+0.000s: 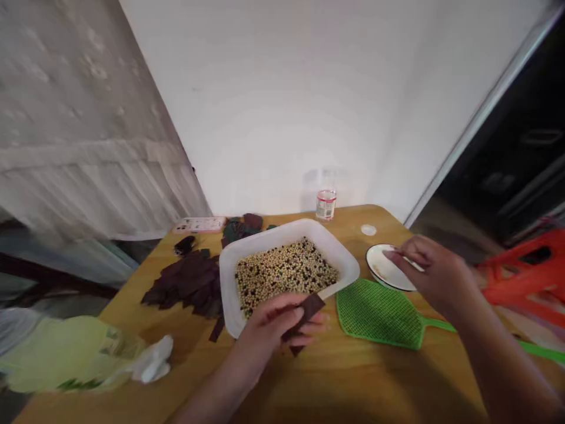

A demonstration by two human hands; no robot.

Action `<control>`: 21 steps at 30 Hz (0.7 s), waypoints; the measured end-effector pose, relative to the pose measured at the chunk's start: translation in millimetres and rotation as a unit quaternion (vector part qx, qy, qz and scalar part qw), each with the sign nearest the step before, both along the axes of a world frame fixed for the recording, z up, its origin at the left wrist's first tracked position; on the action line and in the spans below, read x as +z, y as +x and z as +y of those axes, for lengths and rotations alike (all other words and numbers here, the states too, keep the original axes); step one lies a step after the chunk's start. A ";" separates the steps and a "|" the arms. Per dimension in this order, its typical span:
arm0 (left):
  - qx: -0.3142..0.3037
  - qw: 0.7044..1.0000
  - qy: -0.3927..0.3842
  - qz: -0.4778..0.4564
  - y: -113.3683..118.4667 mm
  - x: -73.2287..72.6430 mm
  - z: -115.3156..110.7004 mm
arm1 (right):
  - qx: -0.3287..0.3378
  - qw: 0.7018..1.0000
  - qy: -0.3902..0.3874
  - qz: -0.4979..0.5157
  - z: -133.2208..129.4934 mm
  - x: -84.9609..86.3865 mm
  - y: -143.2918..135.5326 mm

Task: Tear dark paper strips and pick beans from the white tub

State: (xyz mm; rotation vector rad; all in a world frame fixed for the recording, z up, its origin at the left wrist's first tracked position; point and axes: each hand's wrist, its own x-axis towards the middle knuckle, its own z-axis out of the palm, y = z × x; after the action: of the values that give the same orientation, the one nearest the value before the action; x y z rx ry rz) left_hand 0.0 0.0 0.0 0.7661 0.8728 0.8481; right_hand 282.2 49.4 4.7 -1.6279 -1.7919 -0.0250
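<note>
Near the front edge of a white plastic tub (pixel 228 288), my left hand (pixel 276 321) is closed on a dark maroon strip (pixel 311 307), flat and thin, of cloth or paper. A second dark tip shows below its fingers. Pale and black bead-like grains (pixel 282 268), perhaps beans, cover the tub's floor. At the right, my right hand (pixel 435 268) reaches over a white bowl (pixel 378 254) with a dark rim. Its thumb and fingertips are pinched together at the bowl; anything between them is too small to make out. A heap of similar maroon pieces (pixel 188 280) lies left of the tub.
A green fly swatter (pixel 379 312) lies between the tub and my right forearm. Behind stand a clear labelled bottle (pixel 326 205) and a white cap (pixel 368 229). Left are a pink case (pixel 199 224), dark green pieces (pixel 236 229) and a yellowish bag (pixel 66 353). A red chair (pixel 525 271) is right.
</note>
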 end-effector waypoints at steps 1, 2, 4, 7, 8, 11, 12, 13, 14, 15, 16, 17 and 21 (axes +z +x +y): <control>0.000 1.000 -0.003 -0.004 -0.4 0.1 1.8 | 0.008 1.000 -0.010 -0.008 2.4 -6.6 1.6; 0.001 1.000 -0.009 -0.009 -0.8 0.3 3.5 | 0.015 1.000 -0.018 -0.016 4.8 -13.1 3.1; 0.006 0.999 -0.027 -0.025 -1.4 2.0 6.8 | 0.024 0.999 -0.034 -0.026 9.3 -24.9 5.7; 0.023 0.996 -0.072 -0.057 -1.9 8.1 10.9 | 0.022 0.998 -0.043 -0.029 14.0 -37.9 8.3; 0.031 0.993 -0.087 -0.067 -1.7 10.7 11.9 | 0.019 0.999 -0.044 -0.027 14.5 -40.5 8.8; 0.074 0.984 -0.109 -0.117 1.6 17.7 12.8 | -0.007 1.000 -0.030 -0.005 10.0 -43.3 9.5; 0.095 0.979 -0.106 -0.143 3.9 18.9 12.4 | -0.023 1.000 -0.019 0.008 6.2 -43.1 9.7; 0.121 0.973 -0.099 -0.172 6.9 19.4 11.7 | -0.038 0.999 -0.005 0.025 1.3 -42.5 9.8; 0.151 0.964 -0.087 -0.200 10.6 19.1 10.7 | -0.052 0.998 0.009 0.043 -4.6 -42.1 9.8; 0.187 0.953 -0.072 -0.228 14.8 18.1 9.4 | -0.064 0.995 0.029 0.076 -11.4 -41.8 9.7; 0.228 0.939 -0.056 -0.253 19.5 16.6 7.8 | -0.067 0.991 0.052 0.106 -18.7 -42.0 9.3; 0.266 0.924 -0.039 -0.274 24.3 14.8 5.9 | -0.065 0.988 0.062 0.129 -26.3 -42.5 8.6; 0.366 0.875 -0.025 -0.317 39.2 7.2 -4.2 | -0.075 0.980 0.055 0.178 -56.1 -47.2 4.4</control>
State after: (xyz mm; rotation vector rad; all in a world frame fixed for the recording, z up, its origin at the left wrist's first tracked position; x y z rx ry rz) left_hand 39.2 -4.2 7.2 0.0426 0.5670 1.6254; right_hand 286.6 -6.7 -42.5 -1.5719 -1.3718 0.0919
